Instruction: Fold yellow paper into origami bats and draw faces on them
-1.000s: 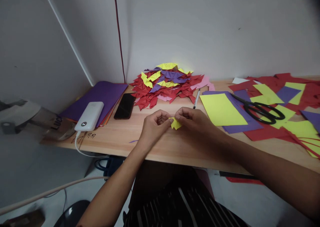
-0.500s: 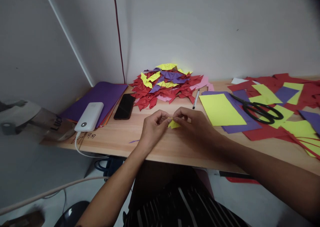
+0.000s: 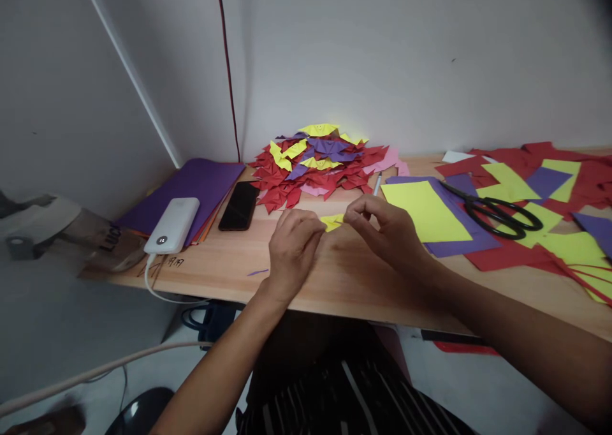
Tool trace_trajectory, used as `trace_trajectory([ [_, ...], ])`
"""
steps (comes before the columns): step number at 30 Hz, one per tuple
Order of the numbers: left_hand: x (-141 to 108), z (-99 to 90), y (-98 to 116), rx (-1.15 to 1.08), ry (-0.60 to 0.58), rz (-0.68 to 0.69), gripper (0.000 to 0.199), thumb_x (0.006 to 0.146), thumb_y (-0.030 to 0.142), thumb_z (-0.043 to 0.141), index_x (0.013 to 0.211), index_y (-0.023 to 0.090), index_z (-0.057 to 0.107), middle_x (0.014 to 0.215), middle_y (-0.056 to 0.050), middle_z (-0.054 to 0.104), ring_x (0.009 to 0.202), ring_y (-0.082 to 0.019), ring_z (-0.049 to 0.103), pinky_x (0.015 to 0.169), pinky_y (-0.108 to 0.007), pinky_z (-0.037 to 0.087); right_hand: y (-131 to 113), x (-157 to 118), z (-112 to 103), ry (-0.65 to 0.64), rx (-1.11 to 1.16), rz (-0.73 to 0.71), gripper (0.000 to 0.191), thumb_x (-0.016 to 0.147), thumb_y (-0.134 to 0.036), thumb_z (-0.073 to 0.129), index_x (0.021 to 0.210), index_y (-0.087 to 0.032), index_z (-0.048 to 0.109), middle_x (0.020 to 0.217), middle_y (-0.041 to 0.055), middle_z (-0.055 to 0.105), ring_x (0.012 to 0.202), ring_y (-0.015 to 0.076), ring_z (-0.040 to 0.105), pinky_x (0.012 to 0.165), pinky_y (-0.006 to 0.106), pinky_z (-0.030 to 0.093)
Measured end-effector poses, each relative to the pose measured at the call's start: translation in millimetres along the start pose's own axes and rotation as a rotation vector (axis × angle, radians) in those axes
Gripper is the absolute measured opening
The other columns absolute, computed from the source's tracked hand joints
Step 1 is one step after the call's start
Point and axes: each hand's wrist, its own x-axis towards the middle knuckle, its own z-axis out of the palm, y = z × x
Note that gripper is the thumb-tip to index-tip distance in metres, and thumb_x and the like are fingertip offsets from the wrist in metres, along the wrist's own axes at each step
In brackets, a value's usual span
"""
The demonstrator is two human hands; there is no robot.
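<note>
Between my two hands, just above the wooden table, is a small folded piece of yellow paper (image 3: 331, 222). My left hand (image 3: 295, 240) pinches its left end, with the fingers curled and partly covering it. On the other side, my right hand (image 3: 380, 223) grips the right end between thumb and index finger. Behind my hands lies a heap of folded paper shapes (image 3: 325, 167) in red, yellow, purple and pink. A pen (image 3: 377, 184) lies behind my right hand and is partly hidden by it.
Yellow square sheets (image 3: 423, 212) lie on purple ones to the right, beside black-handled scissors (image 3: 502, 215) and paper scraps (image 3: 574, 250). Leftward are a phone (image 3: 238, 206), a white power bank (image 3: 173, 226) with a cable, purple sheets (image 3: 201, 175) and a clear container (image 3: 90, 231).
My hands have moved apart, and more of the folded yellow paper shows between them, now stretched sideways. My right hand has shifted right and slightly up, covering part of the pen.
</note>
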Motion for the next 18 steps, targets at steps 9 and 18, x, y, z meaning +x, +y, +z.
trace_trajectory([
  [9,-5.8,4.0,-4.7,0.161,0.021,0.140,0.014,0.086,0.013,0.055,0.086,0.024,0.065,0.090,-0.004,0.064,0.089,-0.018,0.053,0.082,-0.034,0.040,-2.9,-1.1,-0.5,-0.082,-0.018,0.095,0.020,0.086,-0.039,0.059,0.079,-0.021,0.062,0.072,0.0013,0.064,0.061,0.0135,0.052,0.057,0.028,0.037],
  [18,-5.9,8.1,-6.7,0.353,0.013,0.395,0.010,0.085,0.012,0.059,0.088,0.021,0.063,0.089,-0.003,0.067,0.093,-0.018,0.054,0.080,-0.034,0.039,0.8,-3.4,1.4,-0.172,-0.065,0.132,0.020,0.086,-0.035,0.059,0.078,-0.020,0.069,0.073,-0.0002,0.070,0.061,0.0118,0.057,0.059,0.025,0.039],
])
